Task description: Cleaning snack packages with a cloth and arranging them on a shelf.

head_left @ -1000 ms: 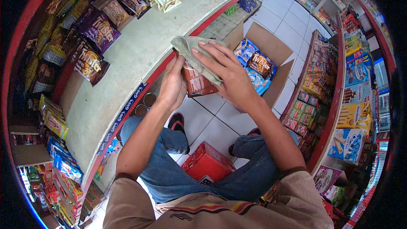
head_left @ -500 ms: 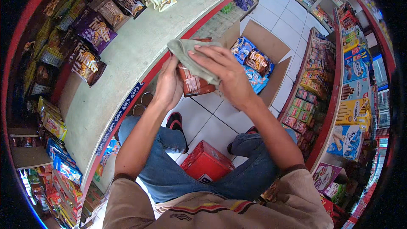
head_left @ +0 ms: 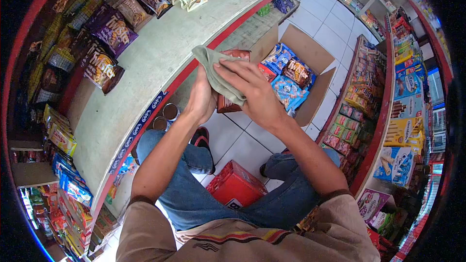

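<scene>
My left hand (head_left: 201, 98) grips a reddish-brown box-shaped package (head_left: 228, 106) by its left side, holding it up in front of me. Over the package lies a grey-green cloth (head_left: 217, 72). The fingers of my right hand (head_left: 257, 94) press that cloth against the upper face and hide much of it. Just beyond my right hand, an open cardboard box (head_left: 315, 98) holds several snack packets, among them a blue packet (head_left: 290, 92) and a dark brown packet (head_left: 297, 71).
A pale shelf (head_left: 145, 63) with a red edge runs along my left, bearing several wafer packets such as a purple one (head_left: 112, 30). Two round tins (head_left: 170, 111) stand beneath it. A red box (head_left: 236, 183) sits between my legs. Stocked shelves (head_left: 354, 111) line the right.
Both hands, the cloth and the package have shifted slightly, with the right hand moving a little down over the package. My left hand keeps its hold.
</scene>
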Tool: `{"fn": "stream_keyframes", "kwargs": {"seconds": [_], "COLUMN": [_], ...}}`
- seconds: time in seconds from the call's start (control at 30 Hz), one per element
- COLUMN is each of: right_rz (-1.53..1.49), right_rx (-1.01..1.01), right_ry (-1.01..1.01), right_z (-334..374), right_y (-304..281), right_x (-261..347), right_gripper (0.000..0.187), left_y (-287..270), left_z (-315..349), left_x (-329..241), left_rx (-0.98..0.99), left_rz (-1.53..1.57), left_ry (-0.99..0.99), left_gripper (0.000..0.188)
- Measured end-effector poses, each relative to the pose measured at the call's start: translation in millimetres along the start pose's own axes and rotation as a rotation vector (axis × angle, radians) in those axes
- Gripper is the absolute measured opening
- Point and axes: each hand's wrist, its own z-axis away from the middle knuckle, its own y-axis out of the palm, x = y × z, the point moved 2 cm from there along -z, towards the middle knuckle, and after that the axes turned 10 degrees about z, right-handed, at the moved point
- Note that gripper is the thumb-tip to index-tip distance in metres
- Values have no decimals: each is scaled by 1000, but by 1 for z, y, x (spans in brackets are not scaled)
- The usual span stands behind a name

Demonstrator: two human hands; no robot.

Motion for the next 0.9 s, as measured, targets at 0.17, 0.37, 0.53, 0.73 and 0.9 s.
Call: {"fn": "stream_keyframes", "kwargs": {"seconds": [0.17,0.37,0.53,0.73,0.9], "right_rz": [43,124,173,182,193], "right_rx": [-27,72,109,146,238], "right_ry": [32,-17,-194,-309,-307], "right_z": [-7,4,9,13,13], "right_y": [-6,0,2,-2,-10], "right_x": [-3,15,18,12,0], "right_gripper": [70,71,60,53,49], "left_y": [1,-13,-13,-17,-30], "left_z": [-4,-11,-14,-16,-17], "left_x": [4,-11,-24,-36,-47], "left_rx": [20,81,182,90,84], "left_rz": [91,105,318,301,268], "left_ry": [-17,-53,-24,0,36], "left_gripper": [65,58,57,56,57]}}
